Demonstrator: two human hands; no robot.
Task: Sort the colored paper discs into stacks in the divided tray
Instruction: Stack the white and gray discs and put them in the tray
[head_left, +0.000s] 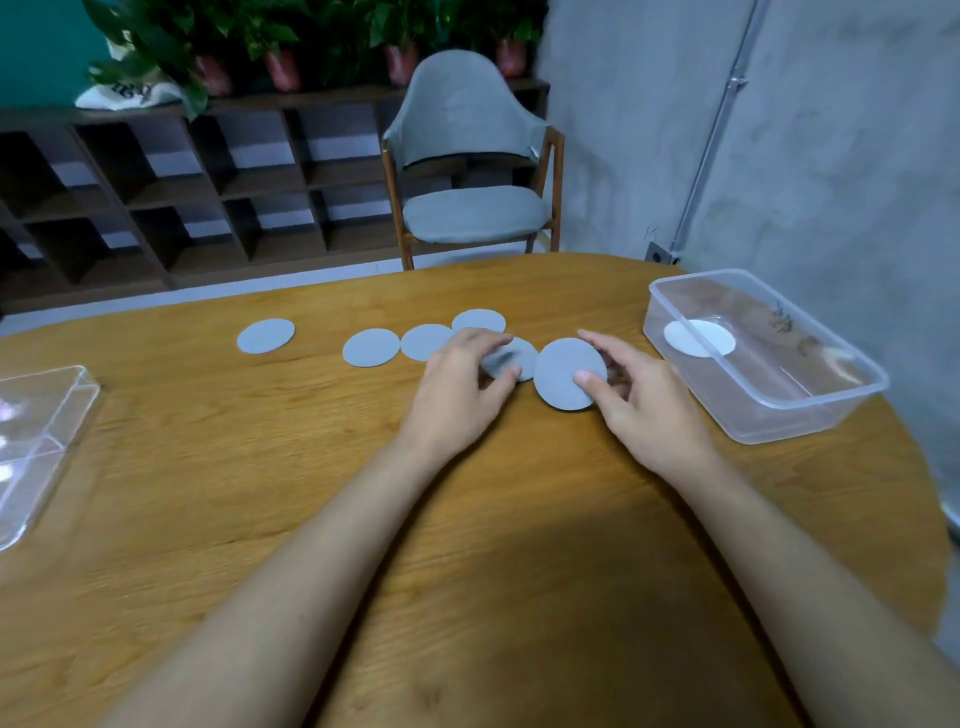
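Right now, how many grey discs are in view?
6. One grey disc alone far left, three clustered mid-table, one pinched by the left hand, one held by the right hand. Others could be stacked beneath.

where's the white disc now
In the head view, the white disc lies inside the clear tub at the right edge of the table, right of the right hand, which pinches a grey disc.

Wooden table (208, 457): bears loose grey discs (370, 347) in a row at far centre, clear tub (779, 422) at right, clear divided tray (41, 415) at left edge.
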